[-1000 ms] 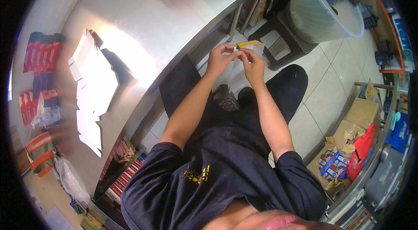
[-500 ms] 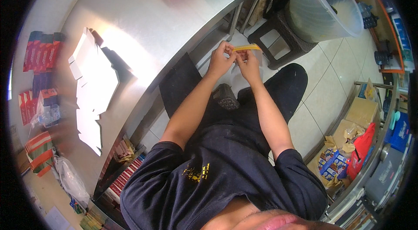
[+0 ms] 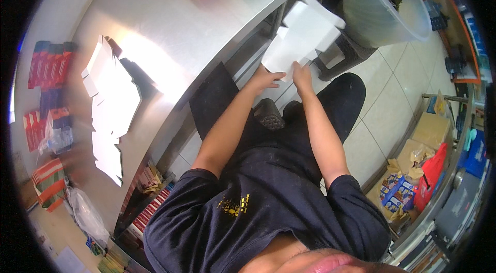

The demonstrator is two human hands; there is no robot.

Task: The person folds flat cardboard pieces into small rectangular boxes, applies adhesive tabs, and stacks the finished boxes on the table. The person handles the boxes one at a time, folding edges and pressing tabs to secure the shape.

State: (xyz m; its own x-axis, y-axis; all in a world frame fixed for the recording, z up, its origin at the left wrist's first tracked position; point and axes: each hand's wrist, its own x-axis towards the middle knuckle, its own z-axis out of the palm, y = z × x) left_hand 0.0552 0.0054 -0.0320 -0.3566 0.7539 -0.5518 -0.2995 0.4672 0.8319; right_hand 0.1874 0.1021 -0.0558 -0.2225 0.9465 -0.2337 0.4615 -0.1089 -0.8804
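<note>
The right hand [image 3: 303, 78] pinches the lower edge of a white carton blank [image 3: 299, 33], held just off the table's [image 3: 206, 22] near edge. The left hand [image 3: 263, 79] meets its lower-left corner, grip unclear. White card [image 3: 113, 100] lies toward the table's wall-side edge.

Metal table [image 3: 206, 17], pale tiled floor [image 3: 390, 84]

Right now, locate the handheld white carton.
In the head view, the carton is upper centre, between the metal table and the clear bucket, its lower end at the right hand.
</note>
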